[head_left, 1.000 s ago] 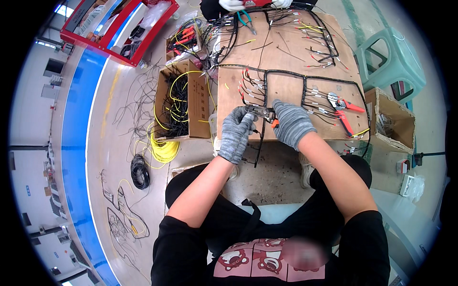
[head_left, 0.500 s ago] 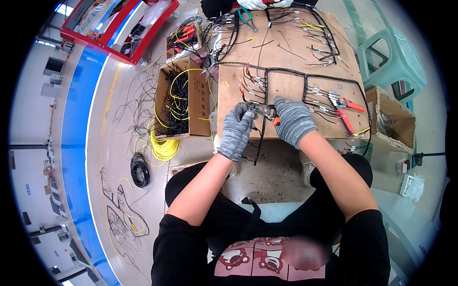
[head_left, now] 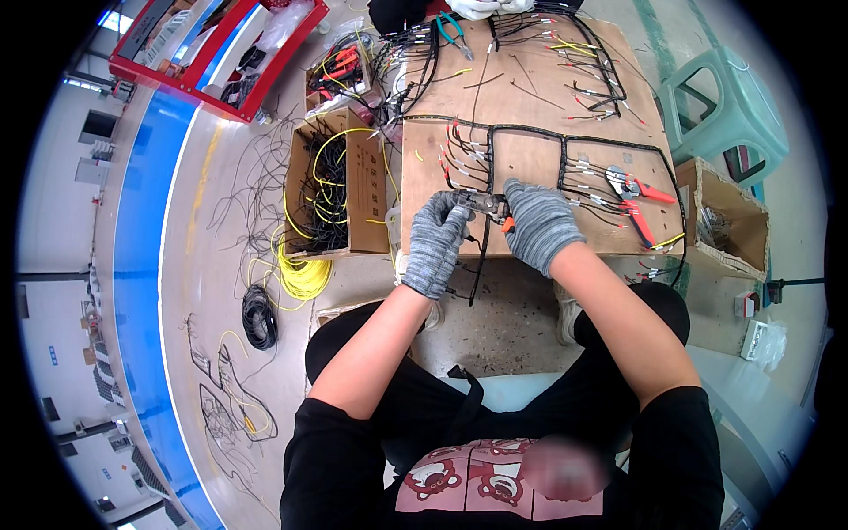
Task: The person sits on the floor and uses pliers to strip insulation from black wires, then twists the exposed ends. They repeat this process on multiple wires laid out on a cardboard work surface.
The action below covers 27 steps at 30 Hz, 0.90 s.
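Observation:
My right hand [head_left: 542, 223], in a grey knit glove, is closed around crimping pliers with a metal head [head_left: 484, 204] and a red-orange handle. My left hand [head_left: 437, 245], gloved alike, pinches at the pliers' jaws; what its fingertips hold is too small to make out. Both hands are over the near edge of a wooden board [head_left: 528, 166]. On it lies a black wire harness [head_left: 530, 130] with branches of thin leads, some red-tipped with white labels. One taped branch hangs past the board's edge between my hands.
Red-handled pliers [head_left: 634, 205] lie on the board's right; teal-handled pliers [head_left: 454, 35] lie farther off, near a co-worker's white-gloved hands [head_left: 481, 7]. Left stand a cardboard box of wires [head_left: 367, 190] and a yellow wire coil [head_left: 305, 276]. Right are a green stool [head_left: 738, 106] and another box [head_left: 746, 231].
My hands keep nearly the same pose at the pliers. The view has shifted very slightly, and the co-worker's white-gloved hands have moved a little.

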Motion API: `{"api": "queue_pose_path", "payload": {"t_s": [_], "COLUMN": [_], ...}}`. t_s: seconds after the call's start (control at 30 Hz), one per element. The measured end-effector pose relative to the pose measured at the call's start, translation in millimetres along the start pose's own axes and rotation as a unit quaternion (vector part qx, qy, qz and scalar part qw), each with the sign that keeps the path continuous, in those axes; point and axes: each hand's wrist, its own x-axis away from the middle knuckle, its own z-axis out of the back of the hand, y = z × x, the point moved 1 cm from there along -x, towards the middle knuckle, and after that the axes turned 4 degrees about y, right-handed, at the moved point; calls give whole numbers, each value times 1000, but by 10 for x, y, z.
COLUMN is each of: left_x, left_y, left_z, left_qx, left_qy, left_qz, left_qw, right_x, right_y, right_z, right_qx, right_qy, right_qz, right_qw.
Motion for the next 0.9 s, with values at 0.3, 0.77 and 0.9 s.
{"api": "queue_pose_path", "payload": {"t_s": [0.3, 0.77, 0.9], "left_x": [-31, -30, -46], "left_y": [-30, -64, -115], "left_z": [11, 11, 30], "left_qx": [-21, 0, -15], "left_qy": [-9, -12, -14], "left_qz": [-10, -8, -25], "left_qw": [1000, 1000, 999], "right_x": [-1, -9, 28], "right_y": [-10, 3, 23], "right_z": [15, -74, -182], "right_qx": [2, -28, -183], "right_qy": [-3, -19, -86], "right_qz": [0, -15, -42], "right_qw": [1000, 999, 978]}}
